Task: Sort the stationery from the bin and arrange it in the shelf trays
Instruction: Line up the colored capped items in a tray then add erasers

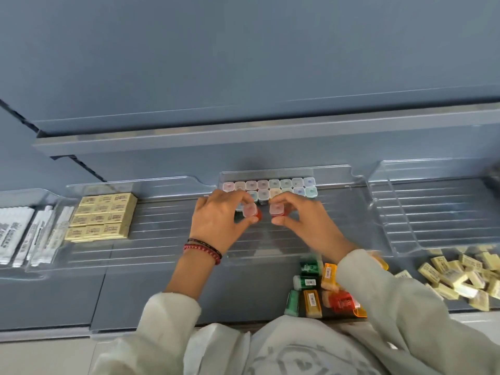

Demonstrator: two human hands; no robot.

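Note:
Both hands are inside the middle clear shelf tray (338, 231). My left hand (219, 220) pinches a small red box with a clear lid (252, 211). My right hand (305, 220) pinches a second red box of the same kind (277, 210), right beside the first. Behind them, at the tray's back, stand two rows of small pastel-lidded boxes (273, 187). Several loose green, orange and red boxes (316, 290) lie on the shelf in front of the tray, partly hidden by my right sleeve.
The tray to the left holds stacked yellow boxes (101, 217); further left is a tray with white packets (29, 234). A bare clear tray (422, 209) sits on the right. Loose yellow boxes (465, 277) are piled at the lower right. A grey shelf edge (243, 136) overhangs.

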